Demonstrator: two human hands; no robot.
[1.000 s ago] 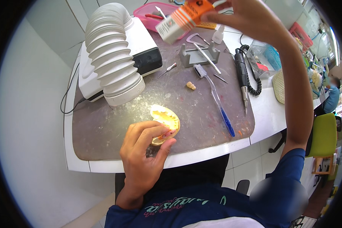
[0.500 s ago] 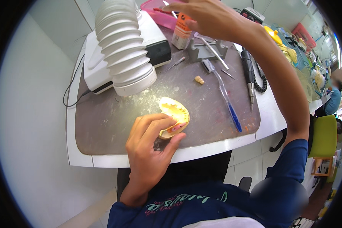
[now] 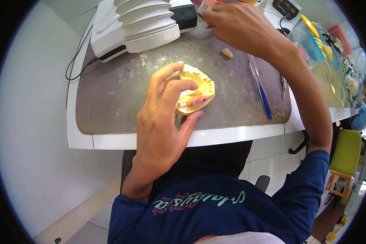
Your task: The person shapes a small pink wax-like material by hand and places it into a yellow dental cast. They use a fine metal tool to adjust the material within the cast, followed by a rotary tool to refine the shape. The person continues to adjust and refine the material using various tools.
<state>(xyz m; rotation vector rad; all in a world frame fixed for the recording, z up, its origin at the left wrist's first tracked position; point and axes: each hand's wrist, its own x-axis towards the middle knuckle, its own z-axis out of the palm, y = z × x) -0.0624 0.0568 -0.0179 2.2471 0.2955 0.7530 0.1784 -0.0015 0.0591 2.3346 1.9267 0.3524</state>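
A cream plaster dental cast rests near the mat's front edge, its arch of teeth facing up. On its near side is a pink piece with a dark dot and an orange-white end. My left hand grips the cast, thumb at the near edge and fingers over the left rim and the hollow middle. Farther back, my right hand is closed, fingertips together at one end of a thin instrument. Whether it is lifted off the mat I cannot tell. Behind those fingers stands an orange-and-white box.
A white machine with a ribbed hose occupies the back left. A small tooth-coloured piece and a blue-handled toothbrush lie right of the cast. A handpiece and mesh baskets are farther right.
My right hand has come from the pink tray to the thin instrument and closed at its end. My left fingers have spread wider around the cast. The whole view has shifted.
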